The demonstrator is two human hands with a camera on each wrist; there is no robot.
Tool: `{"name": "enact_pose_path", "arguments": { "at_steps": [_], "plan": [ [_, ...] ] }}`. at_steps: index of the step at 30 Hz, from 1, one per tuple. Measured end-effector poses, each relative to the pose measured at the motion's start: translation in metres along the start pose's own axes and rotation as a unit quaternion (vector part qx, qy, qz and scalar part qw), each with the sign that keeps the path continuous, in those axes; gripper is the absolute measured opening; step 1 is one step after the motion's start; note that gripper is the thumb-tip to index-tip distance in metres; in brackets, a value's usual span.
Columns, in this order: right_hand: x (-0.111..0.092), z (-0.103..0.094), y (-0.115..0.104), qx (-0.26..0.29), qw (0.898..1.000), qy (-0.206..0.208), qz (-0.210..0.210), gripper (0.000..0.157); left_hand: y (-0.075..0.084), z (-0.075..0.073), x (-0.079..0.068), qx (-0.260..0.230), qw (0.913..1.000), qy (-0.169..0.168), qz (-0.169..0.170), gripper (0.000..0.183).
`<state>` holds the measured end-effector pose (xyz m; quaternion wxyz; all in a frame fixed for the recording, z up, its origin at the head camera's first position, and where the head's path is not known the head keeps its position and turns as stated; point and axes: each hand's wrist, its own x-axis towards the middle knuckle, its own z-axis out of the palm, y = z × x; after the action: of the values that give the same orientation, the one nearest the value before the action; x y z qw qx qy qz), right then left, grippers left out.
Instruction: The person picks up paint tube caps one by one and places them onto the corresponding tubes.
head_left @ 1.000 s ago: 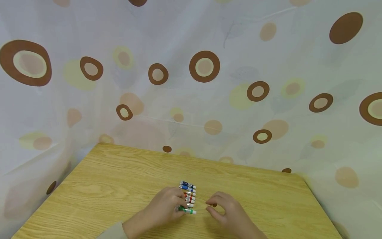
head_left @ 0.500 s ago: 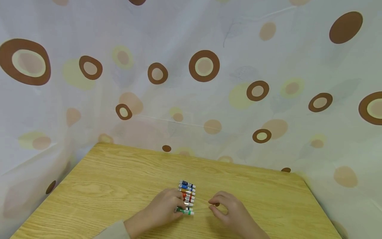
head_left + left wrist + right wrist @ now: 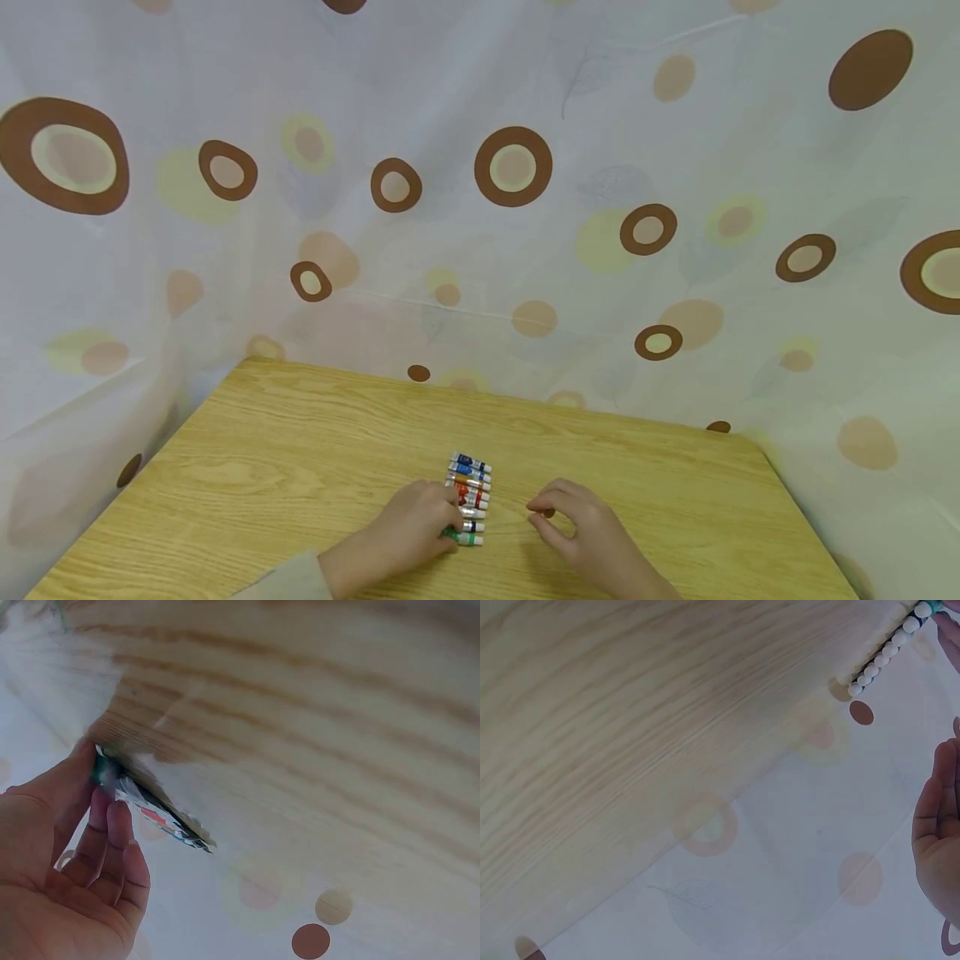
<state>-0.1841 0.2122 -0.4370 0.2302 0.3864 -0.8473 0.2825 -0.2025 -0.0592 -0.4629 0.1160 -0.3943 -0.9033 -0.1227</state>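
Small paint tubes lie side by side in a row on the wooden table, white caps pointing right in the head view. Blue tubes (image 3: 471, 469) are at the far end and red tubes (image 3: 474, 495) in the middle. At the near end is a green paint tube (image 3: 469, 540), its left end pinched between thumb and fingers of my left hand (image 3: 417, 523). That hand hides the left ends of several tubes. To the right of the row, my right hand (image 3: 581, 529) hovers with loosely bent fingers, apart from the tubes; nothing shows in its grasp.
The wood-grain table (image 3: 322, 425) extends around the row on all sides. Behind it hangs a pale curtain (image 3: 450, 250) printed with brown and peach circles, meeting the table's back edge and sides.
The green tube and my left hand have shifted slightly left and toward me, uncovering a dark-banded tube beside it. My right hand has drifted a little to the right.
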Motion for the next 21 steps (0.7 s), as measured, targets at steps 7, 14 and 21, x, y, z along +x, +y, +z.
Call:
{"name": "enact_pose_path", "arguments": {
  "at_steps": [7,14,21],
  "plan": [
    [0.0000,0.0002,0.0004,0.004,1.000,0.003,0.001,0.025,0.0005,0.0027,0.0007,0.005,0.9999,0.012,0.005,0.014],
    [0.0003,-0.0014,0.0004,0.010,1.000,0.002,0.009,0.025,0.0007,-0.0004,0.0008,-0.006,0.9999,0.008,0.004,0.015],
    [0.0010,-0.0036,0.0015,0.020,1.000,0.015,-0.016,0.027,0.0013,0.0001,0.0011,-0.005,0.9999,0.008,0.011,0.013]
  ]
}}
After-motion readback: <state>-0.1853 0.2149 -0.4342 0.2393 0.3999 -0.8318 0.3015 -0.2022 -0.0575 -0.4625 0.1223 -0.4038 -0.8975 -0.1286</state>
